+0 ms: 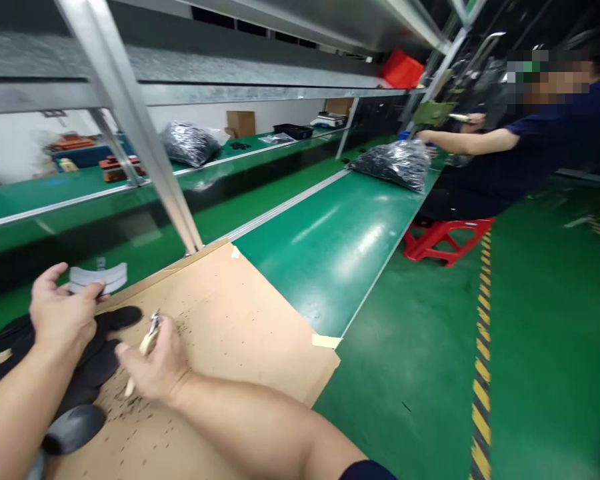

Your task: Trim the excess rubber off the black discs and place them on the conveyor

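My left hand [63, 313] is closed on a curved grey plastic piece [100, 277], held above black flat pieces [103, 347] lying on a brown cardboard sheet [240, 333]. My right hand [157, 363] is closed round a small cutting tool with pale handles [147, 340], its metal tip pointing up near the left hand. Small dark trimmings are scattered over the cardboard.
The cardboard lies on a long green workbench [330, 233] with a metal frame post [130, 120] rising at its far edge. A bag of black parts [395, 163] sits farther along, where another person [520, 147] sits on a red stool [445, 237]. A green floor with striped tape lies on the right.
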The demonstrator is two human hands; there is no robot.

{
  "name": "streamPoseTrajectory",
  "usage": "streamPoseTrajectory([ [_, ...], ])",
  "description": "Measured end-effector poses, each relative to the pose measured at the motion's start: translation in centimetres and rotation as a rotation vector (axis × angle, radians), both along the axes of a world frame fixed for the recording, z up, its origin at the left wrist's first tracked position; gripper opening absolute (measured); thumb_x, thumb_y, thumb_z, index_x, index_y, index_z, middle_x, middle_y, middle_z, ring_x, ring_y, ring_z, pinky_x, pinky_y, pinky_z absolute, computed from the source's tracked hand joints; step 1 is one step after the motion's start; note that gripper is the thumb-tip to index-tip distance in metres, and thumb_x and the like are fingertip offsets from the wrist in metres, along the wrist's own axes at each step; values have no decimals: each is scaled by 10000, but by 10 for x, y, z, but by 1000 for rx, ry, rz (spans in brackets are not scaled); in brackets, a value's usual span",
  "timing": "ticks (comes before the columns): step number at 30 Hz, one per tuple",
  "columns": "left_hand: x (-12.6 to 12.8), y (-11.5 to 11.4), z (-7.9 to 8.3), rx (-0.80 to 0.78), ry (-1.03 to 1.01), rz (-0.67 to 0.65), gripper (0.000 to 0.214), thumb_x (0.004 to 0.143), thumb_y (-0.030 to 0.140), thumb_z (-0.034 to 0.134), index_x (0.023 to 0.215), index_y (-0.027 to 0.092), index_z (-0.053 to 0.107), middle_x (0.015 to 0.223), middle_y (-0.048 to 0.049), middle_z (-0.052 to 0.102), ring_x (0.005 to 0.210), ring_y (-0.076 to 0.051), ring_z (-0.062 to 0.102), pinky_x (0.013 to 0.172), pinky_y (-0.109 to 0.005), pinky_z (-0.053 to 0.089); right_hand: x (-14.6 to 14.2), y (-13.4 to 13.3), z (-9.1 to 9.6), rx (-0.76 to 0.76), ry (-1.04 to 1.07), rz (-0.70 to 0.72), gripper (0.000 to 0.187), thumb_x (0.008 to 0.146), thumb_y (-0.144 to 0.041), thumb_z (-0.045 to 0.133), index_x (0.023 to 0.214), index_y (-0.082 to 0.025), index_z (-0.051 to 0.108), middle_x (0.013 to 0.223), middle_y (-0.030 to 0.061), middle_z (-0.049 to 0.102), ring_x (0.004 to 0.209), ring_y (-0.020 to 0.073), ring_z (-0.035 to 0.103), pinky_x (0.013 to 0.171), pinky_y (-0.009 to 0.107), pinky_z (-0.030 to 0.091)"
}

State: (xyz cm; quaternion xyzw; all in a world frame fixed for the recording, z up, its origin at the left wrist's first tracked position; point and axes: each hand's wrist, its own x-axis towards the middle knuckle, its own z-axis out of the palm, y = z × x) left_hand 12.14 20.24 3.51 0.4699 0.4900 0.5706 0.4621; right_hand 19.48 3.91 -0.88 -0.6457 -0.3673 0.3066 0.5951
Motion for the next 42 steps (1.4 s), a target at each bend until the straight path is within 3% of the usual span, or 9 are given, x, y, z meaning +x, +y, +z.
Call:
streamPoseTrajectory([
  [1,-13,-18,7,24,36,118,886,531,-18,769,1313,243,445,719,68,575,505,-94,540,412,-184,457,2,0,-2,-16,-13,27,603,641,-410,751,1136,-140,537,1000,108,623,930,264,607,856,407,496],
  [2,-26,-37,14,-14,-3,101,871,528,-30,763,1297,242,459,737,65,591,519,-87,547,419,-172,460,4,0,-4,-14,-12,32,567,683,-436,722,1132,-140,540,965,94,624,895,244,609,834,385,501],
  [5,-64,-93,22,-190,-235,-195,446,595,33,750,1013,123,624,801,-15,662,594,-92,585,454,-150,460,8,4,-13,71,-15,44,490,762,-467,663,1120,-148,560,914,61,622,851,193,596,815,326,496],
  [7,-86,-124,16,-243,-362,-230,359,613,65,759,947,116,639,837,-44,686,636,-115,612,477,-172,484,8,6,-17,165,-20,109,470,826,-454,596,1180,-148,546,895,49,624,816,173,598,797,314,504],
  [9,-102,-148,4,-210,-487,-163,304,647,136,772,919,134,636,872,-54,696,704,-137,639,518,-192,509,5,4,-19,279,-57,188,496,882,-407,533,1296,-140,479,945,67,634,835,170,613,823,325,511],
  [12,-115,-170,-17,-169,-579,-81,322,645,227,804,898,155,617,822,-29,684,685,-138,644,561,-224,532,-1,-8,-14,445,-318,360,482,914,-314,492,1369,-168,430,1146,119,612,1033,212,595,952,393,471],
  [17,-114,-178,-32,-159,-492,-23,405,651,391,801,903,144,602,708,-4,634,474,-89,546,436,-209,468,-14,-27,0,537,-722,606,427,893,-264,524,1311,-188,489,1125,122,625,1019,243,588,921,425,492],
  [22,-115,-178,-31,-177,-480,-37,465,647,453,787,933,141,595,663,8,604,427,-85,512,383,-199,410,-18,-27,1,579,-884,609,348,882,-262,547,1220,-178,551,1017,114,635,902,236,591,830,406,511],
  [42,-116,-182,-33,-289,-557,-78,479,625,443,804,901,155,540,673,19,555,430,-77,495,372,-185,332,-15,-26,-1,524,-990,634,302,914,-244,486,1191,-179,585,852,78,594,759,197,553,749,342,498],
])
